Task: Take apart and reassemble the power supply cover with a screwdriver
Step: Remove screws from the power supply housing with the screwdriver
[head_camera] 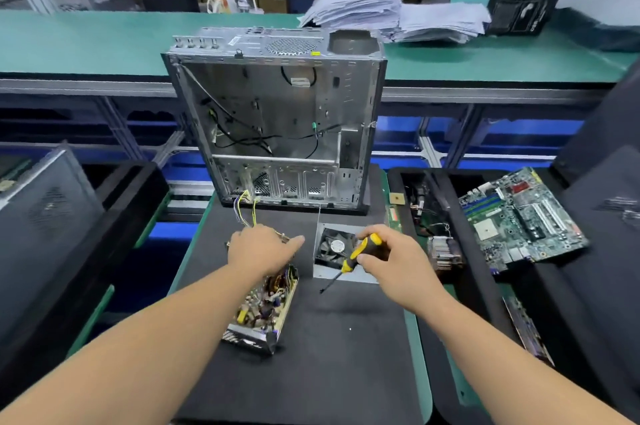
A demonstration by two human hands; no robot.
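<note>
An empty metal computer case [277,119] stands open-sided at the far edge of the black mat [311,338] on the bench [420,372], with only loose black cables and a few coloured wires left inside. To the right, a black tray [460,258] holds a green motherboard [523,216], propped against its far side, and a finned heatsink [445,253]. The power supply [266,307] lies on the mat near its left edge with its cover off, so the circuit board, capacitors and coils are exposed. The cover [341,253], a grey metal shell carrying a black fan, lies just to the right of it. The left hand [263,249] rests on the far end of the power supply, fingers together and extended toward the cover. The right hand [388,256], fingers curled, grips the yellow-and-black screwdriver [353,256] over the cover, tip slanting down to the mat. Stacked papers [391,14] lie on the green bench behind the case.
</note>
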